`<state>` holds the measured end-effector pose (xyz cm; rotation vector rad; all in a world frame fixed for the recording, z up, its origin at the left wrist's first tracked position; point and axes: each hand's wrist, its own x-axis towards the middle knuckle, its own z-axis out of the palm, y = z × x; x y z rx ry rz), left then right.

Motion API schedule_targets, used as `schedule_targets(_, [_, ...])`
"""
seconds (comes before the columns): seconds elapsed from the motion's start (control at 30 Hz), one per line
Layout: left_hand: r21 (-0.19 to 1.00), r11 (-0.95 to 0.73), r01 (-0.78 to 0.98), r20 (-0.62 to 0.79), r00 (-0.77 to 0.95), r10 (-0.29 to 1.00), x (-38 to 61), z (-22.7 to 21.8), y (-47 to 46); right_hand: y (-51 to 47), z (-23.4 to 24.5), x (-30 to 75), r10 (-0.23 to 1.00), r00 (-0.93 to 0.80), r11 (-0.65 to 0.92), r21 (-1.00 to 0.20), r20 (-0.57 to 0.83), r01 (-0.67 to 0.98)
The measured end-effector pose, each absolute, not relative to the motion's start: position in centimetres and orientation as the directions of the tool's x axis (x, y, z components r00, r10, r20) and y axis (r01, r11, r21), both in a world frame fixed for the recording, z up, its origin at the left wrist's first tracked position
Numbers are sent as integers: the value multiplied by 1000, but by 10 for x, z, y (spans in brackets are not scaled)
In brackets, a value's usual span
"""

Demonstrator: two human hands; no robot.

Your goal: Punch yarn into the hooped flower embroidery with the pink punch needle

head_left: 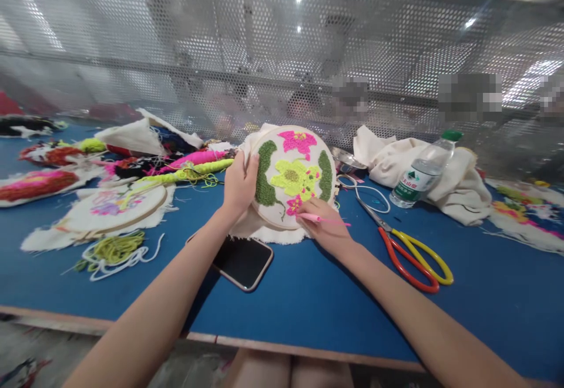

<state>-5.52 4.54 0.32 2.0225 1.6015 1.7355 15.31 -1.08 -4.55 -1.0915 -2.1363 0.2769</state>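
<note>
The left hand [238,185] grips the left rim of a round wooden embroidery hoop [293,176] with flower stitching, propped tilted on the blue counter [308,294]. The right hand [326,226], fingers pinched shut, holds a slim pink punch needle [315,218] lying nearly level, tip leftward at the hoop's lower edge.

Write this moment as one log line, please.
left hand: grips embroidery hoop | right hand: holds pink punch needle at lower pink flower | nearby: scissors, phone

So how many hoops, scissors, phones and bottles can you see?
Round wooden embroidery hoops with stitched flowers: 2
Red-and-yellow-handled metal scissors: 1
Flat black phone: 1
Clear plastic water bottle with green cap: 1
Total: 5
</note>
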Motion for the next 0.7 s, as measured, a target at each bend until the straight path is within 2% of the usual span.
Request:
schedule_targets(0.03, [592,-481,647,716,-148,682,-55,4,45,-11,-46,153,771,-406,628,-475,491,617])
schedule_targets(0.2, [600,-413,685,687,-177,704,-58,0,48,-13,-42,159,822,-339,568,-613,457,550])
schedule_targets(0.53, [611,-341,714,639,-192,745,-61,-3,51,-15,-31,165,817,-364,576,-655,446,489])
schedule_targets(0.7, [609,-338,717,639,-192,745,-62,-4,52,-15,-32,167,827,-353,562,-652,438,508])
